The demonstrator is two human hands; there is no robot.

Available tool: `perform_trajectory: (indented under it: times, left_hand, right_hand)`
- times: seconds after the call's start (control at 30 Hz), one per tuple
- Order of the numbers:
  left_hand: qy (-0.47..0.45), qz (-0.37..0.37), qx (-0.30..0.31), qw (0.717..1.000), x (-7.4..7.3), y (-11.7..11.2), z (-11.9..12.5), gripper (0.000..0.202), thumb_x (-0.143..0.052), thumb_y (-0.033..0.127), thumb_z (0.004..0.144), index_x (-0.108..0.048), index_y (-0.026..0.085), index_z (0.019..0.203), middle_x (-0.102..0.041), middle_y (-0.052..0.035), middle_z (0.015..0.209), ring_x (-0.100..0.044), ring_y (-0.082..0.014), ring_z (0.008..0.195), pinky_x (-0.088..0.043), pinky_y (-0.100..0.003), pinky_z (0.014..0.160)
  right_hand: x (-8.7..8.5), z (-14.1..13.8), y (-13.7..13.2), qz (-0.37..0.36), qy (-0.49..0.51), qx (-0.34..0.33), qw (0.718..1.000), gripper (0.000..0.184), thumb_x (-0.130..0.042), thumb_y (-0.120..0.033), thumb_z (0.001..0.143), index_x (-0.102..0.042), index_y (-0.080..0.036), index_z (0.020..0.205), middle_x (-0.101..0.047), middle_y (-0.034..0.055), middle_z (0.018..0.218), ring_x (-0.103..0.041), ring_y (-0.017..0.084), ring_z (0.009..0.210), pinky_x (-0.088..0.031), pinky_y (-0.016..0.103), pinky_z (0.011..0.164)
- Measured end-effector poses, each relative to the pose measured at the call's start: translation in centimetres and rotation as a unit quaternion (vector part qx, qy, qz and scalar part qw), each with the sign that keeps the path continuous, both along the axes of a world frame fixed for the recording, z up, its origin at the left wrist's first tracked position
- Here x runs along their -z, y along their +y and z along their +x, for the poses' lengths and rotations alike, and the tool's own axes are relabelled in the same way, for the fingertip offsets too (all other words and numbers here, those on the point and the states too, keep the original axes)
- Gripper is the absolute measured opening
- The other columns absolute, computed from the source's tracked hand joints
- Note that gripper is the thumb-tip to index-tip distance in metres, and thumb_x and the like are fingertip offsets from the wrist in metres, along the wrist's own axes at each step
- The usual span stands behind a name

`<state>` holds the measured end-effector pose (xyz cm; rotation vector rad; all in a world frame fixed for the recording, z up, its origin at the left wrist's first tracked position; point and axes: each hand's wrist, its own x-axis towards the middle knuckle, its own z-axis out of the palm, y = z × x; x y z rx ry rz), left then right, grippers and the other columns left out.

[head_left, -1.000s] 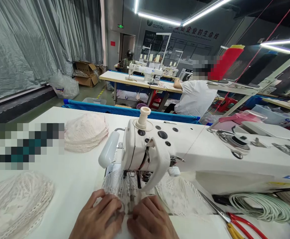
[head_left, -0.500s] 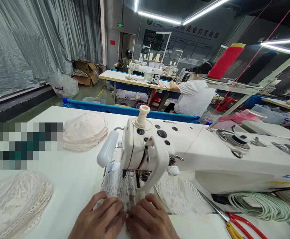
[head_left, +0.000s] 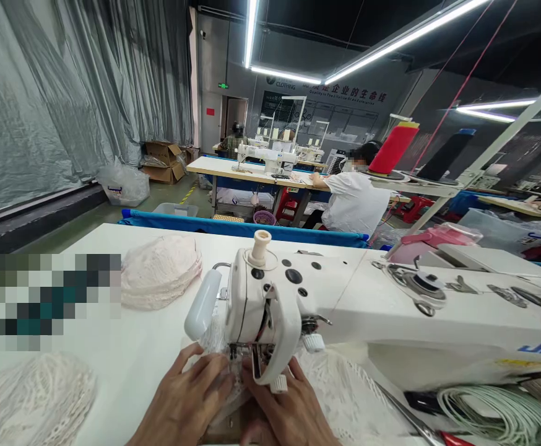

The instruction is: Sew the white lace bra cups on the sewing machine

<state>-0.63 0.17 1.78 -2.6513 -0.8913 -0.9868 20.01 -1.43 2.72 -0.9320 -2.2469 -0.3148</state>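
White lace fabric lies under the head of a white sewing machine, close to the needle area. My left hand holds it on the left, fingers bent and pressed down on the lace. On the other side, my right hand grips the lace with fingers reaching in beneath the machine head. The machine's curved guard hides some of those fingertips. More lace spreads out to the right of my right hand.
Stacked lace pieces sit behind left, and another lace pile at front left. Scissors and a coiled pale green cord lie at right. Thread cones stand above. A person in a white shirt sits beyond.
Both hands have moved forward with the lace, closer to the needle, and the right fingers now reach under the machine head. The camera view has tilted up, so the scissor handles are mostly out of frame.
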Motion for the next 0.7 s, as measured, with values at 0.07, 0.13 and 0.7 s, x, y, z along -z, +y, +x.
perform_trajectory:
  times: [0.07,0.13,0.7]
  left_hand:
    - [0.005,-0.011,0.003,1.0,0.5,0.4,-0.1,0.026,-0.036,0.018,0.095,-0.061,0.021,0.1,-0.064,-0.0021,0.097,-0.061,-0.014,0.083,-0.034,-0.034,0.094]
    - [0.009,-0.023,-0.005,1.0,1.0,0.6,-0.2,0.027,-0.035,0.017,0.095,-0.06,0.022,0.104,-0.064,-0.0021,0.101,-0.061,-0.0149,0.087,-0.032,-0.036,0.097]
    - [0.015,0.046,0.028,0.998,0.6,-0.6,-0.4,0.037,-0.025,0.013,0.101,-0.062,0.011,0.098,-0.065,-0.0058,0.092,-0.058,-0.0154,0.091,-0.031,-0.036,0.091]
  right_hand:
    - [0.1,0.1,0.2,0.0,-0.015,0.004,1.0,0.059,-0.035,-0.065,0.09,-0.062,-0.015,0.107,-0.072,0.0075,0.089,-0.064,0.021,0.08,-0.043,0.038,0.08]
    - [0.1,0.2,0.2,0.001,-0.029,0.008,1.0,0.058,-0.035,-0.064,0.091,-0.061,-0.016,0.109,-0.072,0.0074,0.09,-0.064,0.022,0.083,-0.041,0.038,0.082]
    - [1.0,-0.4,-1.0,0.01,-0.008,-0.02,1.0,0.058,-0.022,-0.059,0.096,-0.062,-0.016,0.097,-0.069,0.0058,0.088,-0.059,0.017,0.074,-0.029,0.041,0.088]
